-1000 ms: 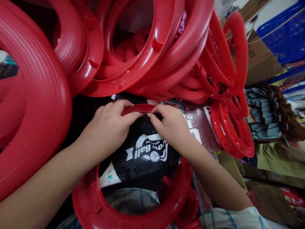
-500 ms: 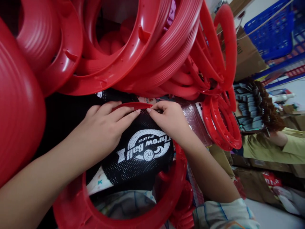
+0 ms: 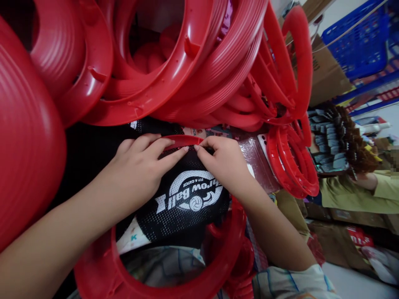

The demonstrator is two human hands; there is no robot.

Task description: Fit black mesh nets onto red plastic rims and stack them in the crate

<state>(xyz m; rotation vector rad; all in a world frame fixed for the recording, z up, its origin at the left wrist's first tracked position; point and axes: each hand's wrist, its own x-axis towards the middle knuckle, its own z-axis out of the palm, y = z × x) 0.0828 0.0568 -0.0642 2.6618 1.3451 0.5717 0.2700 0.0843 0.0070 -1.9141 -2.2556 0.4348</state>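
Note:
A black mesh cloth [image 3: 183,226] printed with "Throw Ball X" in white lies across the opening of a red plastic ring [image 3: 174,286], which is close to my body. At the far side, the red rim [image 3: 183,141] shows along the cloth's edge. My left hand [image 3: 140,162] lies over that edge, its fingertips closed on the cloth against the rim. Just right of it, my right hand [image 3: 221,162] pinches the same edge between thumb and index finger. The undersides of the left fingers are hidden.
Many red rings [image 3: 199,83] are piled just beyond my hands and to the left. Smaller red rings [image 3: 291,162] stand at the right. Farther right are a blue basket [image 3: 355,41], a cardboard box [image 3: 330,74] and a person's yellow-green sleeve [image 3: 352,193].
The view has shifted a little. Both hands stay at the cloth's edge, and slightly more of the red rim shows between them.

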